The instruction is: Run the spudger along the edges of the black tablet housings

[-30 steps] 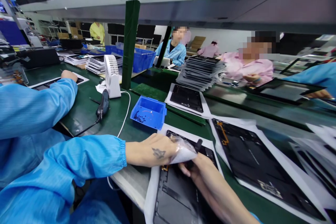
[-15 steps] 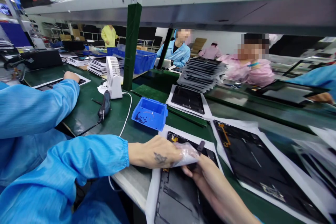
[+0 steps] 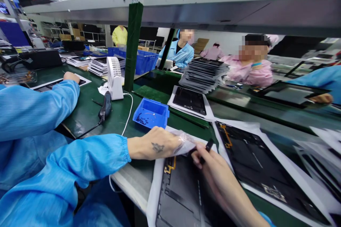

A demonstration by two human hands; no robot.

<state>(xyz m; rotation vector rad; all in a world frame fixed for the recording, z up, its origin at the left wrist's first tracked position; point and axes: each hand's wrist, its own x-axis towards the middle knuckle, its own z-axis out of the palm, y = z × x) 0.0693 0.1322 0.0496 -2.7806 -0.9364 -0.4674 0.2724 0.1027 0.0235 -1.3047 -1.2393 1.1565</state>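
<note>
My left hand (image 3: 157,143), in a blue sleeve, reaches across the upper part of a black tablet panel (image 3: 181,195) lying on a white sheet. Crumpled clear plastic (image 3: 183,143) covers its closed fingertips; anything they hold is hidden. Meeting them from the other side, my right hand (image 3: 210,163) pinches a short black stick-like tool (image 3: 207,149), one end of which sticks up above the fingers. The tool's lower end is hidden. An orange flex cable (image 3: 169,165) shows on the panel just below my left hand.
A blue bin (image 3: 151,112) holds small black parts. Left of it stand a white fan (image 3: 115,78) and a black-handled corded tool (image 3: 105,108). Another panel (image 3: 266,166) lies at right, near stacked panels (image 3: 204,74). A co-worker's sleeve (image 3: 39,110) is at left; a shelf (image 3: 226,10) spans above.
Both hands have shifted slightly up over the panel, showing more of the orange cable. The black tool has tilted and moved a little right in my right hand.
</note>
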